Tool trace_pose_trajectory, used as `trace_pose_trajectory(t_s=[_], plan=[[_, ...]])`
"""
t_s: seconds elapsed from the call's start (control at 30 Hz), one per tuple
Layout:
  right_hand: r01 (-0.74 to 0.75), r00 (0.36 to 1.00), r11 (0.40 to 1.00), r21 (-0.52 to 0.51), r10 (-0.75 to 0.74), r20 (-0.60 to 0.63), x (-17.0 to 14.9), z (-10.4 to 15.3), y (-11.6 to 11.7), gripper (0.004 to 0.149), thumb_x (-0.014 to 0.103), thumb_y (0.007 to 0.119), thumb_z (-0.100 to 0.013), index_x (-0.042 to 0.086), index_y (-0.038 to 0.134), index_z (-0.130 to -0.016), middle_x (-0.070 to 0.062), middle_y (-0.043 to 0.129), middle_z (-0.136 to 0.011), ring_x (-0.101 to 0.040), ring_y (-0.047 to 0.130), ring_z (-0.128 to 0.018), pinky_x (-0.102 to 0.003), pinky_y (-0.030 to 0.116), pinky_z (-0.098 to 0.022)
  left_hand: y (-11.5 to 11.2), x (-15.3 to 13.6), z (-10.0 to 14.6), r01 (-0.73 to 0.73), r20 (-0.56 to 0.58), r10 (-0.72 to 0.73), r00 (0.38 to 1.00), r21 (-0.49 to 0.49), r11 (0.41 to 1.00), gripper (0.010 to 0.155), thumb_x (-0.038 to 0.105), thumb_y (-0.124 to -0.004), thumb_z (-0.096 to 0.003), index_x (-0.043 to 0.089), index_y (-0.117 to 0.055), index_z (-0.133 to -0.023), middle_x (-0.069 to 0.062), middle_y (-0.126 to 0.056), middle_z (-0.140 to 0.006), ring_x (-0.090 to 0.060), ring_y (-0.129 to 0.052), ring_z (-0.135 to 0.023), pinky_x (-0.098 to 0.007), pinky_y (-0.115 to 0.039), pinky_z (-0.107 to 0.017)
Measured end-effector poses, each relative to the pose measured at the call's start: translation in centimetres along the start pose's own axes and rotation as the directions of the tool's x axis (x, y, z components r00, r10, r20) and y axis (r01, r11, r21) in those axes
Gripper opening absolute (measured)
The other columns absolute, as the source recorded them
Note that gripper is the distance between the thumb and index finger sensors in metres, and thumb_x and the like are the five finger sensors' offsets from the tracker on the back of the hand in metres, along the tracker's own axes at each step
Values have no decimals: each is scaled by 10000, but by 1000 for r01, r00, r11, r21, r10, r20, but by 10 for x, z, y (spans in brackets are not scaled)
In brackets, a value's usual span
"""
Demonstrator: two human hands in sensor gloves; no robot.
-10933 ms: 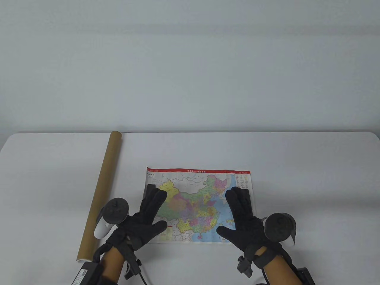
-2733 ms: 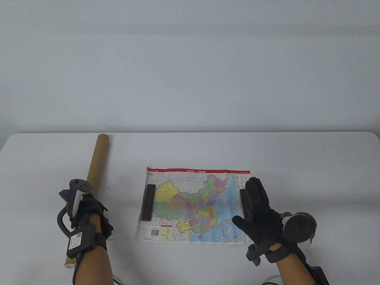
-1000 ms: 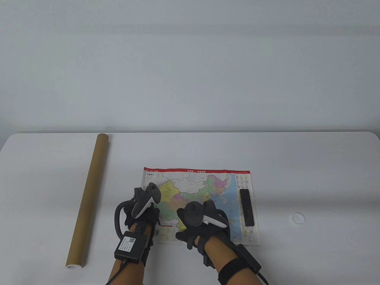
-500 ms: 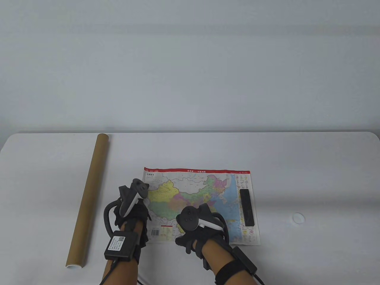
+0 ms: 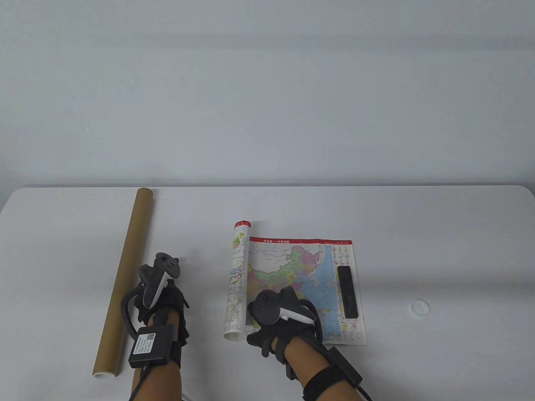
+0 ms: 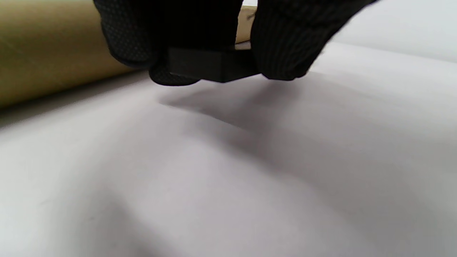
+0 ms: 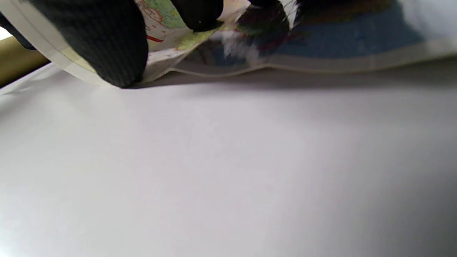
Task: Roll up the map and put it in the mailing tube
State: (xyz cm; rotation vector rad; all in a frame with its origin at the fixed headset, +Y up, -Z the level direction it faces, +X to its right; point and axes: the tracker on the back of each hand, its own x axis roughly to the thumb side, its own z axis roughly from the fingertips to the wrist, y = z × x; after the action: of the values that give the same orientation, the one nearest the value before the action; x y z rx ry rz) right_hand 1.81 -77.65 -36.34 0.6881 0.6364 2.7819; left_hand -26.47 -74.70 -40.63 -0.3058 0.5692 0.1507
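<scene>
1. Two weights matter here, judging by the layout: the black rectangular bar (image 6: 210,66) pinched in the left hand (image 5: 161,300) wants setting down between the brown cardboard mailing tube (image 5: 123,277) and the colourful paper map (image 5: 301,288), clear of the rolling path.
2. Rolling should then run evenly toward the second black bar weight (image 5: 347,291), at the map's right margin, which must come off before the roll reaches it.
3. Left fingers (image 6: 285,43) close round the bar, low over the white table (image 5: 439,259), left of centre frame.
4. Right hand (image 5: 284,326) sits at the map's lower edge, fingers (image 7: 103,46) pressing the curled left part; the rest lies flat, centre-right.
</scene>
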Motion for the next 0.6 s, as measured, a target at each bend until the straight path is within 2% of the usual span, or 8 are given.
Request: trace_pose_trajectory(t_s=[0.4, 0.5, 0.6], plan=[[3, 1000, 1000, 2, -3, 3, 0, 0, 0, 802, 500, 824, -556, 76, 456, -1129, -309, 262, -1117, -639, 307, -948, -676, 420, -620, -10, -2, -4, 56, -22, -56, 998, 13, 998, 614, 446, -861, -469, 465, -602, -1026, -71, -760, -981, -295, -929, -765, -395, -826, -629], [6, 1000, 1000, 6, -6, 2, 0, -1, 0, 803, 492, 831, -557, 73, 454, -1130, -306, 261, -1119, -635, 306, -952, -672, 422, -625, -10, 0, -3, 131, -34, -132, 991, -43, 990, 624, 462, -833, -480, 470, -565, -1043, -36, -734, -1028, -261, -897, -821, -387, -793, -659], [4, 1000, 1000, 5, -4, 1, 0, -1, 0, 801, 494, 829, -558, 74, 457, -1129, -305, 261, -1118, -635, 308, -951, -672, 423, -625, -2, 4, 6, 87, 7, -87, 996, 22, 996, 604, 452, -853, -469, 438, -628, -1030, -23, -716, -1038, -278, -871, -850, -402, -764, -673]])
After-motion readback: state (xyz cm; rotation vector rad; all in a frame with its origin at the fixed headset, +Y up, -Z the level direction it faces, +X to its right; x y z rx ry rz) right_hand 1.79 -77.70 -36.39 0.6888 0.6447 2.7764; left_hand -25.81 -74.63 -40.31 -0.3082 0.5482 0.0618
